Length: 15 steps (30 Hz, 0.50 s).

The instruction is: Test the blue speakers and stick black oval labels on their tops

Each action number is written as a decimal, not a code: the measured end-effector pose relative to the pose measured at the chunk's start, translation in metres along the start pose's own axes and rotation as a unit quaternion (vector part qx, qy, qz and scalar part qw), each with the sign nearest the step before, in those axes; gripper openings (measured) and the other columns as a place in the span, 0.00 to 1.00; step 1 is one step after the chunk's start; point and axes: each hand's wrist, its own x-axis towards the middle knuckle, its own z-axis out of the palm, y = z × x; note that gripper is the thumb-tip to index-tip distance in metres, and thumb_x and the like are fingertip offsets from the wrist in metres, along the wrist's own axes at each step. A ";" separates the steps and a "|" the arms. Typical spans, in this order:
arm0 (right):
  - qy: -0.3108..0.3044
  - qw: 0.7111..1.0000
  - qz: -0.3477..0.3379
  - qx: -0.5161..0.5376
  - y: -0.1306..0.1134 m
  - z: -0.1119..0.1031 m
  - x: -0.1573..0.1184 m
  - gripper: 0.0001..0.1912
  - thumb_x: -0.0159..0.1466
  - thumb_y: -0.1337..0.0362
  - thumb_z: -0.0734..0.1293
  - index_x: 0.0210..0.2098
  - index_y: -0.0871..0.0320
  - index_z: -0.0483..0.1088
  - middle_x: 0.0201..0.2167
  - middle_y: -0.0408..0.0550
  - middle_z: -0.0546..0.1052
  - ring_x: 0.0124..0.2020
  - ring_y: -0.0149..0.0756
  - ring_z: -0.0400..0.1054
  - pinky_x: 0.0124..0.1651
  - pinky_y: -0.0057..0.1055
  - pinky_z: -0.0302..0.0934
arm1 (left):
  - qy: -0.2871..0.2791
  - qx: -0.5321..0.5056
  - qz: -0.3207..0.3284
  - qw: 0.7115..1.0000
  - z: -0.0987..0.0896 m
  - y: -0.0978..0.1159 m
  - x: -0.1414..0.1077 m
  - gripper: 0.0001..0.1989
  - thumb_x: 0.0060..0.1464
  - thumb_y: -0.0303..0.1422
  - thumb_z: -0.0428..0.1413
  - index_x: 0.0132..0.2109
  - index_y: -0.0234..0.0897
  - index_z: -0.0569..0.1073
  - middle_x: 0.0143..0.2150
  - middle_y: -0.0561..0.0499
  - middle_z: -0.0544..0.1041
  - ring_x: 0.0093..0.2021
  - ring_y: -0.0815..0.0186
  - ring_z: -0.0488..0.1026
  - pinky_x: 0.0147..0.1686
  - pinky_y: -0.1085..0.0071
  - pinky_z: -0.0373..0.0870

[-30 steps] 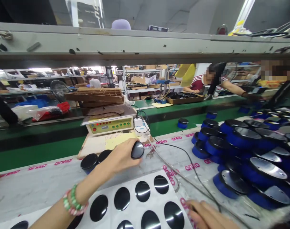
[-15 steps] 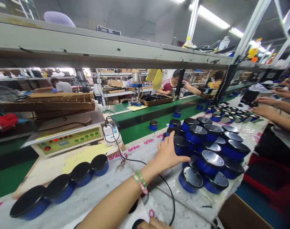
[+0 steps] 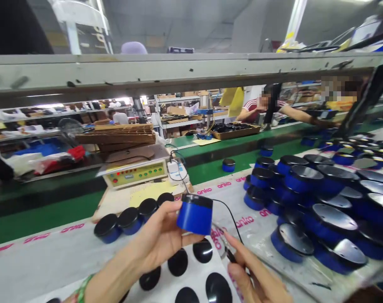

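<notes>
My left hand grips a blue cup-shaped part with a black top, held slightly tilted above the bench. Close to its right, my right hand is closed on a slim metal tool with a dark handle; its exact kind cannot be made out. Beneath both hands lies a white sheet with black round discs. A row of black-topped blue parts stands left of the held one. Many more blue parts are piled at the right.
A control box with lit buttons sits behind the row. A black cable runs over the bench covering. The green conveyor crosses behind, below a long shelf beam. A person sits across it.
My left hand has moved from the pile back to the middle and now holds a blue part. My right hand has come further into view with the tool. The view has turned left.
</notes>
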 end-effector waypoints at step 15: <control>-0.140 0.983 -0.108 0.046 -0.060 0.044 0.047 0.10 0.66 0.69 0.61 0.46 0.53 0.67 0.35 0.41 0.73 0.37 0.26 0.68 0.39 0.22 0.63 | 0.084 0.001 0.084 0.993 -0.046 -0.013 -0.086 0.26 0.56 0.46 0.55 0.56 0.35 0.64 0.46 0.42 0.74 0.41 0.57 0.75 0.45 0.59 0.69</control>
